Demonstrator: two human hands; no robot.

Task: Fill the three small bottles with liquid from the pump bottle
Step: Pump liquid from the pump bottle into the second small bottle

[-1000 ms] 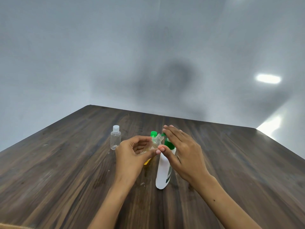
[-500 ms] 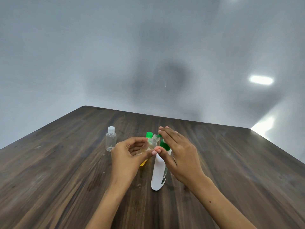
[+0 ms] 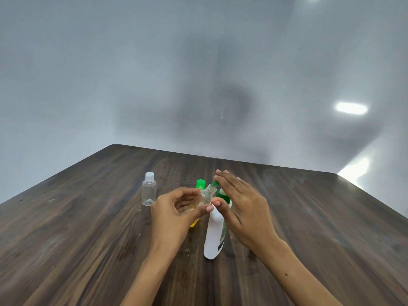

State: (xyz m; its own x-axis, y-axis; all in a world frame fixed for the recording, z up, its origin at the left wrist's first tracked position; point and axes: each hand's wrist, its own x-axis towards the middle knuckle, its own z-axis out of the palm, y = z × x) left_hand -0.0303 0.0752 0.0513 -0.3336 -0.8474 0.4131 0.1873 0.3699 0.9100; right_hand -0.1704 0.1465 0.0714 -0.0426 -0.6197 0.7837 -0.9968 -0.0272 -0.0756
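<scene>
My left hand (image 3: pixel 174 213) grips a small clear uncapped bottle (image 3: pixel 207 194), tilted with its threaded neck toward the green pump spout. The white pump bottle (image 3: pixel 215 235) stands upright on the table. My right hand (image 3: pixel 245 208) lies flat over its green pump head (image 3: pixel 220 192), fingers extended and thumb near the small bottle's neck. A yellow bottle with a green cap (image 3: pixel 200 184) stands behind my left hand, mostly hidden. A clear empty bottle with a white cap (image 3: pixel 149 192) stands upright to the left.
The dark wooden table (image 3: pixel 320 228) has its far edge against a grey wall, with its left and right edges angling toward me. A few small droplets lie on the wood near the pump bottle's base.
Both hands and the bottles keep the same pose; my right hand's fingers have flattened slightly over the pump head. The camera has shifted a little.
</scene>
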